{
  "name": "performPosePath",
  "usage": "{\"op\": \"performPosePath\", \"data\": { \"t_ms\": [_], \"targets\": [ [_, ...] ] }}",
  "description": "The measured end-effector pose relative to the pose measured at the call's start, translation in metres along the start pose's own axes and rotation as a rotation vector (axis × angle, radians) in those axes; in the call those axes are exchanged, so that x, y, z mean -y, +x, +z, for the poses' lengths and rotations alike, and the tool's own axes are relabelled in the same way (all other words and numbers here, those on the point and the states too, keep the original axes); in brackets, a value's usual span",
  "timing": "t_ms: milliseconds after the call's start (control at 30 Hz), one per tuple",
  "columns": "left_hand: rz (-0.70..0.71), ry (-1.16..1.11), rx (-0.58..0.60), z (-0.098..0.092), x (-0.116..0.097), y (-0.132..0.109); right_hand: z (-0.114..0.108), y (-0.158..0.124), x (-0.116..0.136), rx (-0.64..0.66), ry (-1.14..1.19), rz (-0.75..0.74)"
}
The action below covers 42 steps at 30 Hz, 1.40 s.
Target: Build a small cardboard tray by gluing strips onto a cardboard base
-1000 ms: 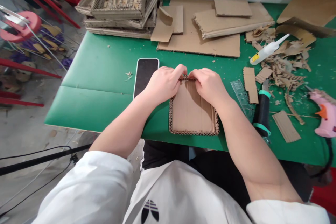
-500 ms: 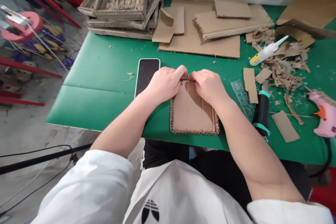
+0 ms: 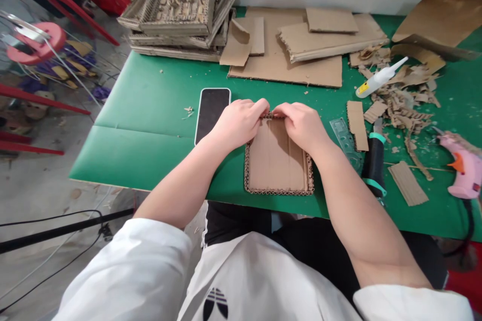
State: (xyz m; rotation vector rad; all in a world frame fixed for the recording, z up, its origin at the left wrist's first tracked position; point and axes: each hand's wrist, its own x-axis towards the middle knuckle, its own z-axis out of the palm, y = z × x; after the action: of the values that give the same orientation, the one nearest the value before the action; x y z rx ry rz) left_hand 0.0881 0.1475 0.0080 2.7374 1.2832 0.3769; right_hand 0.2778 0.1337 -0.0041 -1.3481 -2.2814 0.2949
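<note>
Staying put, left hand (image 3: 241, 121) and right hand (image 3: 304, 124) keep fingers pinched on the cardboard tray (image 3: 276, 165) at its far rim (image 3: 268, 116); that edge seems unfinished.

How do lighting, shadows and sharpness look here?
Head view: a shadow beside the right hand darkens part of the cardboard tray; same head view: pale sheen on the green table, left side; head view again: pink glue gun near the right edge looks slightly soft.
</note>
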Motion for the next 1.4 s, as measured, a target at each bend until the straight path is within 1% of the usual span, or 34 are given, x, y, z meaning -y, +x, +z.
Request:
{"op": "performPosePath", "data": {
  "t_ms": [67, 133, 233, 433, 733, 933, 1067, 1200, 1400],
  "targets": [
    [0.031, -0.026, -0.034, 0.001, 0.0, -0.001, -0.007, -0.002, -0.003, -0.089, 0.075, 0.027],
    [0.055, -0.046, -0.071, 0.003, -0.001, -0.001, -0.011, -0.004, -0.005, -0.135, 0.1, 0.057],
    [0.082, -0.09, -0.09, 0.006, -0.004, 0.0, -0.012, -0.004, -0.004, -0.084, 0.079, 0.068],
    [0.095, -0.142, -0.048, 0.012, -0.009, 0.001, -0.007, -0.003, -0.002, 0.003, 0.019, 0.082],
    [0.09, -0.114, -0.025, 0.013, -0.008, 0.003, -0.005, -0.001, -0.001, 0.06, -0.069, 0.097],
    [0.07, -0.098, -0.004, 0.012, -0.008, 0.005, -0.004, 0.0, 0.0, 0.071, -0.105, 0.102],
    [0.041, -0.086, 0.001, 0.012, -0.01, 0.005, -0.003, -0.001, -0.001, 0.047, -0.101, 0.09],
    [0.044, -0.104, 0.002, 0.013, -0.01, 0.005, -0.003, -0.001, -0.001, 0.026, -0.09, 0.085],
    [0.052, -0.113, 0.006, 0.014, -0.009, 0.005, -0.009, -0.003, -0.004, 0.033, -0.029, 0.096]
  ]
}}
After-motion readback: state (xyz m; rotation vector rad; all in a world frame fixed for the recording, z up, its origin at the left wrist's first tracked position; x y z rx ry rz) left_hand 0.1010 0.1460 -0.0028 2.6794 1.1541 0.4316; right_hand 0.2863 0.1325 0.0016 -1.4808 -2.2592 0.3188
